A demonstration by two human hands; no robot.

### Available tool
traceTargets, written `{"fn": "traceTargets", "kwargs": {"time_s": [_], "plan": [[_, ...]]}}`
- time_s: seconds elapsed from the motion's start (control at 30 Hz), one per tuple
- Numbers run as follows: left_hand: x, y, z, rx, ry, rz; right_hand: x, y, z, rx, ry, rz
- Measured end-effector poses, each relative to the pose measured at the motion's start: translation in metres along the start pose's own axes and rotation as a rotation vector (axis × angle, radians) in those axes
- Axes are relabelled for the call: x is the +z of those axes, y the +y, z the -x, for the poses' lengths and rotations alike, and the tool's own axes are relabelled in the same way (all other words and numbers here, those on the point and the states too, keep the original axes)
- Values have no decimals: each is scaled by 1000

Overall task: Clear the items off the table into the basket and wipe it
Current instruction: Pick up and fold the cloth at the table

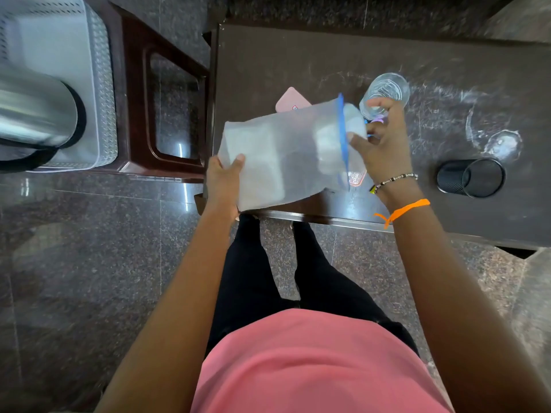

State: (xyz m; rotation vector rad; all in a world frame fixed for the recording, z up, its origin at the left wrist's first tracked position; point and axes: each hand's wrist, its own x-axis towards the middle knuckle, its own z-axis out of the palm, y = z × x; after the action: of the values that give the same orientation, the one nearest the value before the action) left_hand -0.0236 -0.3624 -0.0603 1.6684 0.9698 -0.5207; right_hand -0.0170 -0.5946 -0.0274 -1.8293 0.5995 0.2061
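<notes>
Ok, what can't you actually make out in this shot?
- Head view: the pink item is mostly hidden behind the container; what it is stays unclear.
- The small things near the right hand are covered by its fingers and the container's blue rim.
- The metal vessel in the basket is blurred and cut off by the left edge.
- The left hand is partly behind the container.

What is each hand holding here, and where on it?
The left hand grips the translucent plastic container at its base end. The right hand is at its blue-rimmed mouth end, fingers spread against it; a firm grip there cannot be told.
</notes>
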Motion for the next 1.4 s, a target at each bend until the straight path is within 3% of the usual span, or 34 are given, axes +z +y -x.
{"fn": "traceTargets", "kwargs": {"time_s": [0.1, 0.2, 0.43, 0.63, 0.73, 0.83, 1.03, 1.13, 1.23, 1.4], "plan": [[1, -2, 0, 15, 95, 18, -21, -10, 1, -13, 74, 26], [6, -2, 4, 96, 97, -37, -36, -17, 0, -2, -20, -7], [26, 12, 15, 502, -50, -352, -34, -23, 7, -36, -90, 233], [45, 37, 39, 461, -339, -230, -15, -16, 12, 73, -266, 157], [53, 42, 47, 449, -462, -373, -9, -10, 10, 91, -268, 150], [61, 43, 51, 417, -451, -420, -6, -4, 6, 85, -205, 130], [78, 37, 55, 247, -408, -180, -22, 22, 6, 208, -227, -112], [94, 30, 53, 260, -470, -269, -33, 38, 11, 239, -65, -190], [111, 22, 52, 344, -528, -402, -59, 58, 13, 271, 258, -233], [130, 11, 52, 373, -655, -500, -120, 98, 17, 341, 757, 9]]}}
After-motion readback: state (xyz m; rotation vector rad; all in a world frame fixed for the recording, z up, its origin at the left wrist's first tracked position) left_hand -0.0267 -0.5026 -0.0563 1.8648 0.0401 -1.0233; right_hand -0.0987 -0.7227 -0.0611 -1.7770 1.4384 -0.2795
